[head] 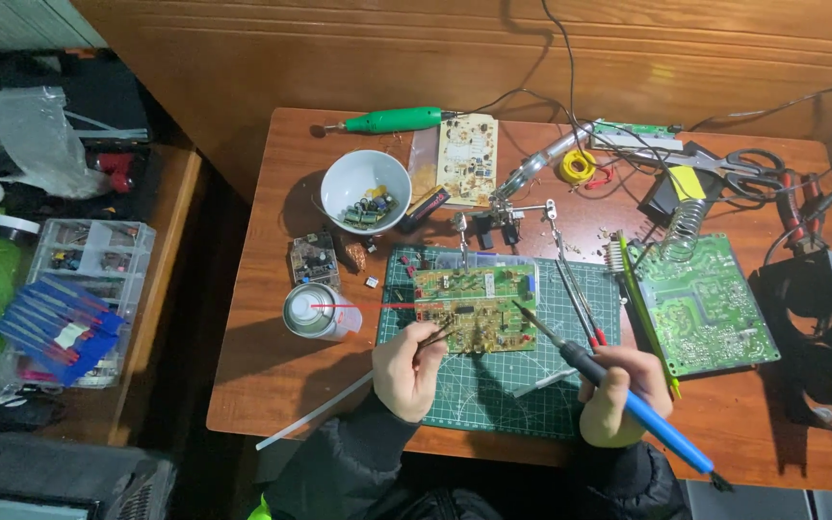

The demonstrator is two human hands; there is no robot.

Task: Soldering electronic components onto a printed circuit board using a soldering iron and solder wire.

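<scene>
Left hand [408, 369], lower centre: fingers closed on tweezers [435, 336], tips at the circuit board [475, 308]. Right hand [618, 392], lower right: fist gripping a blue-handled soldering iron [597, 372], tip on the board. Board lies on a green cutting mat [493, 390], centre of a cluttered wooden table [272, 366]. White bowl [366, 190] of components, upper centre-left.

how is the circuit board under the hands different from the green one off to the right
The circuit board under the hands is yellowish, crowded with parts and lies on the green cutting mat; the green board on the right lies on the bare wooden table, tilted. The left hand and the soldering iron in the right hand reach the first; nothing touches the second. Both lie flat.
</scene>
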